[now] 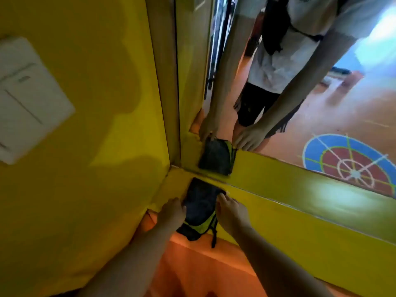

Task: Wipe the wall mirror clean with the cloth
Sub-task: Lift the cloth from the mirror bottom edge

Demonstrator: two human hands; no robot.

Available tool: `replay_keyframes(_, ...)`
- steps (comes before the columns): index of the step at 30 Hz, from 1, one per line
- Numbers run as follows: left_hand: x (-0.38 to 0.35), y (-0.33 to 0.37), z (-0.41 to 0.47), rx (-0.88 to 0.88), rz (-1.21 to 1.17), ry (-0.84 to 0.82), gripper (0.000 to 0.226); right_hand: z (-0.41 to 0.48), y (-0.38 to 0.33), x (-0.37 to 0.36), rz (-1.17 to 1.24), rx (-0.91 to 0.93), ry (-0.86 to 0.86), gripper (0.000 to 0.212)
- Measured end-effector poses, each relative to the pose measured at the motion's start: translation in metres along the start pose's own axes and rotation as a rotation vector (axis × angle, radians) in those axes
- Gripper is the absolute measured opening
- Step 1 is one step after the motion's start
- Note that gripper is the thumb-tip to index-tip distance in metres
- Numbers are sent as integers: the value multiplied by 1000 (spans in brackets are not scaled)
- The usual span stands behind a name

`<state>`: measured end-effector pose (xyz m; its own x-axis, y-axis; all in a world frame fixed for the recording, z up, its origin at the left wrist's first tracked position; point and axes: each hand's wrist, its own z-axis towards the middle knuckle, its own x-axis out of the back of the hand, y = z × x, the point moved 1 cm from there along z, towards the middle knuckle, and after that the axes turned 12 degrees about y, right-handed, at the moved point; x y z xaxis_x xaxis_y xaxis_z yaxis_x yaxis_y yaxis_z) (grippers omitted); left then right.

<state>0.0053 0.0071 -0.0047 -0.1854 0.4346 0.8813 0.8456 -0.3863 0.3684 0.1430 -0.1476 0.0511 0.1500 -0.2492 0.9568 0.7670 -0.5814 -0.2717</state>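
A dark cloth (199, 205) with a yellow-green edge lies on the yellow ledge (300, 213) under the wall mirror (321, 99), pushed into the corner by the left wall. My left hand (171, 212) holds the cloth's left edge with curled fingers. On the right edge, my right hand (232, 211) grips it with fingertips on the fabric. The mirror shows the cloth and both hands reflected just above the ledge.
A yellow padded wall (96, 146) with a white switch plate (27, 97) stands on the left. An orange surface (192, 266) lies below the ledge. The mirror reflects a person's torso and an orange floor with a blue and red target marking (351, 163).
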Motion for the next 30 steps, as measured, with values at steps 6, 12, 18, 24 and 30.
replay_keyframes(6,-18,14,4,124,-66,39,37,-8,10,-20,-41,23,-140,21)
replay_keyframes(12,-2,26,4,-9,-194,17,32,-2,4,-7,-61,64,-140,30)
replay_keyframes(18,51,51,-14,-325,-165,-16,36,23,-11,40,-133,185,-197,73)
replay_keyframes(24,139,80,-32,-602,-94,-6,35,35,-20,95,-146,119,-199,40)
replay_keyframes(30,246,136,-51,-749,-72,208,38,58,-35,211,-40,21,-41,34)
